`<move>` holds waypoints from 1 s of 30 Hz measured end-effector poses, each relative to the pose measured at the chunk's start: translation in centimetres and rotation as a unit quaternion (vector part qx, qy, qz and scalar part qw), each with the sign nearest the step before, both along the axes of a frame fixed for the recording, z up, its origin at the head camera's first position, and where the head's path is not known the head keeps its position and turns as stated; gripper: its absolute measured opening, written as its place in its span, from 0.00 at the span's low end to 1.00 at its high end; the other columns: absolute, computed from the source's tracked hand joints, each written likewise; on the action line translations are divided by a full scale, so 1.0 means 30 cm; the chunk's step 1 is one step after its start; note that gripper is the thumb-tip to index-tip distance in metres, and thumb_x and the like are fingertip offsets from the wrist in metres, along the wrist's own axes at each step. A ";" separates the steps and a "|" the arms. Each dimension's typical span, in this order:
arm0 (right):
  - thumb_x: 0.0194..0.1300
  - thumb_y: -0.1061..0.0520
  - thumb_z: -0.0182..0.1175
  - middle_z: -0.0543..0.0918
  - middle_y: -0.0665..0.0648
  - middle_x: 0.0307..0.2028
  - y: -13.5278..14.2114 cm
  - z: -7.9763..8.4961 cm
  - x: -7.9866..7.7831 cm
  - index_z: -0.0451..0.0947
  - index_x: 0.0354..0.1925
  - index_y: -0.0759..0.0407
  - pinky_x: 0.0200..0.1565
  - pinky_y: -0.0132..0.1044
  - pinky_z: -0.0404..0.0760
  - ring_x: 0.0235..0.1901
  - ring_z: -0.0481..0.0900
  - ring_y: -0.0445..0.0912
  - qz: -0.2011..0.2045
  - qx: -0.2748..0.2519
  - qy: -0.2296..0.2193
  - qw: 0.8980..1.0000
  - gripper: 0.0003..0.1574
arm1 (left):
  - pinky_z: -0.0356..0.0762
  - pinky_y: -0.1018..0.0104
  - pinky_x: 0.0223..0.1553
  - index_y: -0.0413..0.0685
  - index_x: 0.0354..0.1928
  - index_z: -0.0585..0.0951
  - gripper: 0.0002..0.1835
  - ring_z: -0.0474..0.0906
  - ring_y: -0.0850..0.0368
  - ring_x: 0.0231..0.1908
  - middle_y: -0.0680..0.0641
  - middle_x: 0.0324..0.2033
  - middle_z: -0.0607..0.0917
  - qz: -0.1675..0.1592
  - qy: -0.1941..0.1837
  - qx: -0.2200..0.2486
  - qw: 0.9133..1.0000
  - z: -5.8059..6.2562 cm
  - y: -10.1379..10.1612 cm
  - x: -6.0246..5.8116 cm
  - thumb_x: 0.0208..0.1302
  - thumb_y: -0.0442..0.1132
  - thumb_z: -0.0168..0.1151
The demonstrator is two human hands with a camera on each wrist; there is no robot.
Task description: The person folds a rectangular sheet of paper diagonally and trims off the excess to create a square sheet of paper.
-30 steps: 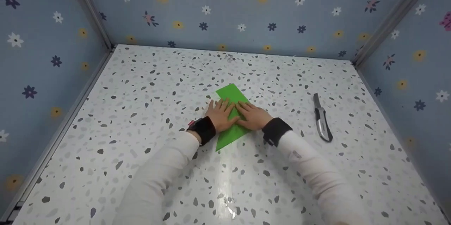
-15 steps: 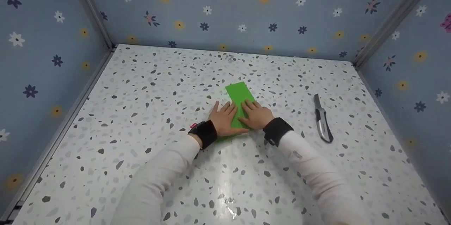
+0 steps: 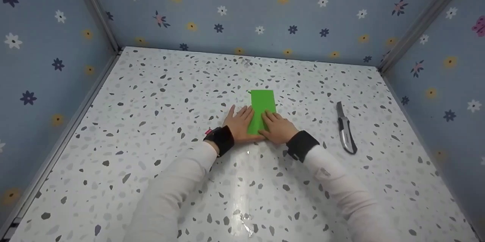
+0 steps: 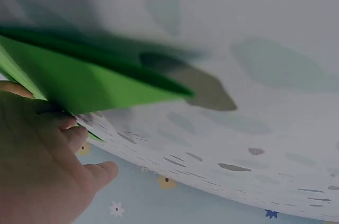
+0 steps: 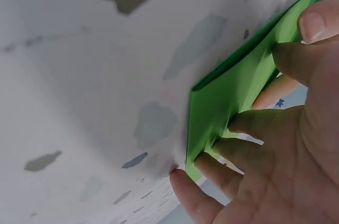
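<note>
A folded sheet of green paper [image 3: 262, 100] lies on the speckled table, its long sides running away from me. My left hand [image 3: 239, 126] presses on its left side, fingers spread and thumb stretched along the near end. On the right side rests my right hand [image 3: 281, 128], its fingers fairly straight. In the left wrist view a pointed paper corner [image 4: 122, 83] lifts slightly off the table beside the left hand. The right wrist view shows layered paper [image 5: 238, 83] with a small gap at the fold, fingertips against its face. My hands hide the paper's near part.
A utility knife [image 3: 345, 132] with a silver and black handle lies to the right, blade out and pointing away. Flower-patterned panels [image 3: 246, 14] wall in the speckled table [image 3: 182, 83] at the back and both sides.
The green paper has turned from slanted to nearly straight, its far end swinging right. Its near corner is no longer seen below my hands. The left thumb has swung out along the near end.
</note>
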State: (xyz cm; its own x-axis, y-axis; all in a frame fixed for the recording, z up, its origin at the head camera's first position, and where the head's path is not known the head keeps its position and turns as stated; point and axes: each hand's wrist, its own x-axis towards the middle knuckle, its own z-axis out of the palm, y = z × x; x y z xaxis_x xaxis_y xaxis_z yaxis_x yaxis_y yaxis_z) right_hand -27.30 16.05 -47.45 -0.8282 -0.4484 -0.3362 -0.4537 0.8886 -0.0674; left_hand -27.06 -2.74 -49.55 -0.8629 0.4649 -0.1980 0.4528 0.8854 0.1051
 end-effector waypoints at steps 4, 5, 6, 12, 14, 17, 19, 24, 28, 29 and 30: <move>0.81 0.38 0.42 0.44 0.68 0.82 0.006 -0.009 -0.005 0.43 0.81 0.68 0.80 0.59 0.56 0.81 0.48 0.66 0.003 -0.011 -0.014 1.000 0.49 | 0.36 0.43 0.84 0.45 0.83 0.45 0.57 0.42 0.49 0.84 0.46 0.84 0.46 -0.006 -0.006 0.001 1.000 0.006 -0.010 0.000 0.67 0.77 0.46; 0.81 0.38 0.43 0.44 0.69 0.82 0.008 -0.009 -0.006 0.42 0.81 0.68 0.81 0.58 0.55 0.81 0.47 0.66 0.006 -0.013 -0.019 1.000 0.49 | 0.37 0.43 0.84 0.44 0.83 0.46 0.57 0.42 0.49 0.84 0.45 0.84 0.46 -0.008 -0.007 0.006 1.000 0.008 -0.012 0.001 0.67 0.77 0.47; 0.81 0.39 0.44 0.43 0.69 0.82 0.010 -0.008 -0.008 0.42 0.80 0.69 0.81 0.58 0.54 0.81 0.46 0.66 0.008 -0.020 -0.024 0.999 0.49 | 0.37 0.43 0.84 0.44 0.83 0.45 0.57 0.42 0.48 0.84 0.45 0.84 0.45 -0.012 -0.009 0.004 1.000 0.008 -0.014 0.002 0.67 0.76 0.46; 0.79 0.38 0.50 0.43 0.71 0.82 0.043 -0.002 -0.034 0.42 0.80 0.70 0.82 0.57 0.49 0.82 0.44 0.65 0.030 -0.059 -0.040 0.997 0.53 | 0.38 0.44 0.84 0.42 0.82 0.43 0.56 0.40 0.47 0.84 0.44 0.84 0.43 -0.030 -0.010 0.020 0.999 -0.004 -0.026 0.003 0.70 0.74 0.45; 0.78 0.36 0.51 0.42 0.69 0.82 0.058 -0.002 -0.045 0.42 0.81 0.67 0.82 0.58 0.48 0.82 0.43 0.63 0.035 -0.060 -0.038 0.997 0.54 | 0.39 0.44 0.84 0.42 0.83 0.44 0.54 0.41 0.46 0.84 0.43 0.84 0.44 -0.033 -0.011 0.029 0.999 0.003 -0.031 0.005 0.71 0.73 0.46; 0.76 0.34 0.51 0.41 0.66 0.83 0.077 0.003 -0.057 0.41 0.82 0.62 0.82 0.62 0.45 0.83 0.41 0.61 0.031 -0.060 -0.043 0.997 0.56 | 0.41 0.44 0.84 0.42 0.82 0.45 0.53 0.42 0.46 0.84 0.42 0.84 0.46 -0.039 -0.016 0.037 0.998 0.012 -0.033 0.001 0.71 0.72 0.46; 0.75 0.33 0.52 0.39 0.65 0.83 0.084 0.006 -0.061 0.40 0.83 0.59 0.81 0.64 0.43 0.83 0.40 0.61 0.024 -0.060 -0.049 0.997 0.56 | 0.42 0.44 0.84 0.41 0.82 0.46 0.53 0.43 0.45 0.84 0.42 0.84 0.47 -0.042 -0.020 0.041 0.998 0.019 -0.036 -0.003 0.71 0.71 0.47; 0.75 0.31 0.51 0.37 0.64 0.84 0.088 0.006 -0.064 0.38 0.83 0.56 0.81 0.66 0.40 0.84 0.38 0.60 0.016 -0.058 -0.061 0.996 0.57 | 0.40 0.46 0.84 0.43 0.83 0.46 0.53 0.42 0.46 0.84 0.44 0.84 0.46 -0.051 -0.026 0.039 0.998 0.027 -0.049 -0.018 0.71 0.72 0.46; 0.75 0.30 0.49 0.36 0.62 0.84 0.090 -0.003 -0.067 0.36 0.83 0.54 0.81 0.66 0.40 0.84 0.36 0.59 0.011 -0.051 -0.066 0.996 0.57 | 0.39 0.46 0.84 0.42 0.82 0.45 0.51 0.41 0.45 0.84 0.44 0.84 0.46 -0.060 -0.028 0.042 0.997 0.024 -0.057 -0.026 0.73 0.70 0.45; 0.75 0.30 0.49 0.36 0.62 0.84 0.090 -0.006 -0.069 0.37 0.83 0.54 0.81 0.66 0.40 0.84 0.36 0.59 0.011 -0.052 -0.065 0.996 0.57 | 0.38 0.46 0.84 0.43 0.83 0.45 0.50 0.40 0.45 0.84 0.44 0.84 0.46 -0.061 -0.030 0.042 0.997 0.023 -0.059 -0.027 0.74 0.68 0.45; 0.75 0.30 0.50 0.36 0.62 0.84 0.091 -0.008 -0.070 0.37 0.83 0.54 0.81 0.66 0.39 0.84 0.36 0.59 0.010 -0.052 -0.065 0.996 0.57 | 0.36 0.46 0.85 0.43 0.83 0.44 0.49 0.39 0.45 0.84 0.44 0.84 0.45 -0.061 -0.033 0.040 0.997 0.019 -0.060 -0.031 0.75 0.67 0.45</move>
State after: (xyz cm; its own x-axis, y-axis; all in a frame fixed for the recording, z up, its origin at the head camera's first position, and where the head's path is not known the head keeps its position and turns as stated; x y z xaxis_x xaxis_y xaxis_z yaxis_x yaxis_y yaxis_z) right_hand -29.40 18.79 -47.69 -0.7706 -0.5031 -0.3914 -0.4535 0.8642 -0.2180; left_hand -27.99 -4.55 -48.97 -0.7859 0.5815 -0.2105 0.5455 0.8121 0.2070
